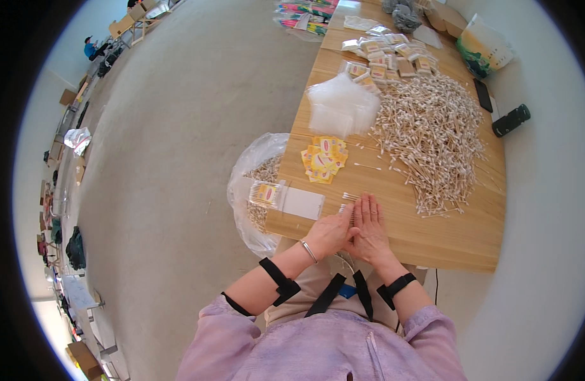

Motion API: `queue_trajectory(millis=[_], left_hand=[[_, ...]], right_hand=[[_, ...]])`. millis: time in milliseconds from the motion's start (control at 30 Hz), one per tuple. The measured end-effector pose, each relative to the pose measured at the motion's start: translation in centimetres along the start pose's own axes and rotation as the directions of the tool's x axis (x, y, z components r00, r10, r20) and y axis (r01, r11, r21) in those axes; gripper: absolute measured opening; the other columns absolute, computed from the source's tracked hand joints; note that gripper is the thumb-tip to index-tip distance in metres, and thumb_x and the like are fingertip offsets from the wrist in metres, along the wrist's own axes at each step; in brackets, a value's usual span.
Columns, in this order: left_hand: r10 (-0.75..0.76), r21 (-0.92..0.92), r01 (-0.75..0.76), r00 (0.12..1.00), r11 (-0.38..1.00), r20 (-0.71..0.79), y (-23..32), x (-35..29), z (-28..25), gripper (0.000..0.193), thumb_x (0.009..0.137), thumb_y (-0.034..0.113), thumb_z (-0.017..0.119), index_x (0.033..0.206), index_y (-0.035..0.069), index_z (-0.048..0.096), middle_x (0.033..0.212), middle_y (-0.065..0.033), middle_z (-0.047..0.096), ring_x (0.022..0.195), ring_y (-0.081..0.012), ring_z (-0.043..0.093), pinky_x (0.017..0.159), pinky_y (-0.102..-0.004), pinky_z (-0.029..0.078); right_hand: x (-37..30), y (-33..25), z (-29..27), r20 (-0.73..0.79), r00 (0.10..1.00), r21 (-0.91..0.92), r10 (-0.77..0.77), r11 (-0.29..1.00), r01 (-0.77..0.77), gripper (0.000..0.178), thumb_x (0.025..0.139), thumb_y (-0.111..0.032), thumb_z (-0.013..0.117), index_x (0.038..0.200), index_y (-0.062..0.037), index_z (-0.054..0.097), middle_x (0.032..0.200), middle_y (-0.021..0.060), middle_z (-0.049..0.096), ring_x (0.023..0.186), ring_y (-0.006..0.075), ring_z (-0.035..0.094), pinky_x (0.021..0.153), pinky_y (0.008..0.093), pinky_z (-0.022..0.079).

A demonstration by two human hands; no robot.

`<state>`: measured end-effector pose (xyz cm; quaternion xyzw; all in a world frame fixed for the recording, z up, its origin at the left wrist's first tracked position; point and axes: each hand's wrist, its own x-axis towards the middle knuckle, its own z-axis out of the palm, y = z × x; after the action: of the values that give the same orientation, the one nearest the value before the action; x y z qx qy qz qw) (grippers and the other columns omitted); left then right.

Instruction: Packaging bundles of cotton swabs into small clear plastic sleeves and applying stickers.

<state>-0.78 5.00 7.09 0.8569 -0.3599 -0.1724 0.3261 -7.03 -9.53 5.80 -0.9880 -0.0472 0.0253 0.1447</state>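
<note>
On the near part of the wooden table, my two hands meet side by side. My right hand point(370, 233) lies flat, its fingers stretched forward and close together. My left hand point(331, 232) is closed, with its fingers bent against a small row of cotton swabs point(346, 208); most of their length is hidden by the hands. More loose cotton swabs point(350, 196) lie just ahead of the fingertips. To the left, a clear bag of cotton swabs with a yellow label point(265, 193) rests on a white card point(303, 204) at the table's edge.
A large heap of cotton swabs point(429, 136) covers the table's right side. Yellow cards point(324, 159), clear bags point(343, 105) and filled packs point(387, 57) lie beyond. A plastic sack point(238, 181) of swabs stands off the left edge. A black bottle point(511, 120) lies by the wall.
</note>
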Motion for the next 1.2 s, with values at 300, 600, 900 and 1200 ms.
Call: queue_trajectory(millis=[300,600,900,1200], left_hand=[[-0.093,0.049,0.087,0.988,0.995,0.127,-0.1,1.0,-0.4,0.066,0.084,0.022,0.058,0.136,-0.002,0.025,0.085,-0.0255,0.063,0.078,-0.0409,0.062,0.067,-0.0472,0.049],[-0.037,0.100,0.031,0.998,0.995,0.055,0.6,2.7,-0.4,0.068,0.080,0.017,0.059,0.134,-0.005,0.025,0.079,-0.0225,0.064,0.075,-0.0391,0.063,0.063,-0.0461,0.050],[-0.169,0.093,0.165,0.985,0.982,0.038,0.1,2.1,-0.1,0.065,0.081,0.017,0.058,0.137,0.007,0.026,0.075,-0.0233,0.063,0.070,-0.0419,0.062,0.062,-0.0507,0.048],[-0.203,-0.052,0.199,0.975,0.979,-0.094,-0.7,1.4,0.5,0.052,0.081,0.016,0.061,0.129,0.008,0.044,0.072,-0.0178,0.062,0.066,-0.0357,0.061,0.062,-0.0447,0.049]], right_hand=[[0.2,-0.1,0.0,0.007,1.000,-0.041,0.001,0.999,-0.001,0.102,0.070,-0.053,0.062,0.140,0.0092,0.020,0.148,0.0276,0.016,0.141,0.0392,0.010,0.114,0.0474,0.006],[-0.2,0.8,0.1,-0.024,0.999,-0.033,0.031,0.999,-0.032,0.100,0.072,-0.054,0.061,0.139,0.0093,0.023,0.146,0.0273,0.020,0.139,0.0402,0.014,0.114,0.0485,0.009],[-0.3,0.2,0.2,-0.060,0.998,-0.047,-0.015,0.999,0.012,0.103,0.069,-0.052,0.065,0.140,0.0076,0.021,0.146,0.0253,0.022,0.139,0.0382,0.015,0.114,0.0473,0.010],[-0.2,-0.1,1.0,-0.069,0.997,-0.030,0.020,0.999,-0.022,0.103,0.071,-0.058,0.062,0.141,0.0067,0.020,0.147,0.0214,0.019,0.140,0.0354,0.013,0.114,0.0467,0.010]])
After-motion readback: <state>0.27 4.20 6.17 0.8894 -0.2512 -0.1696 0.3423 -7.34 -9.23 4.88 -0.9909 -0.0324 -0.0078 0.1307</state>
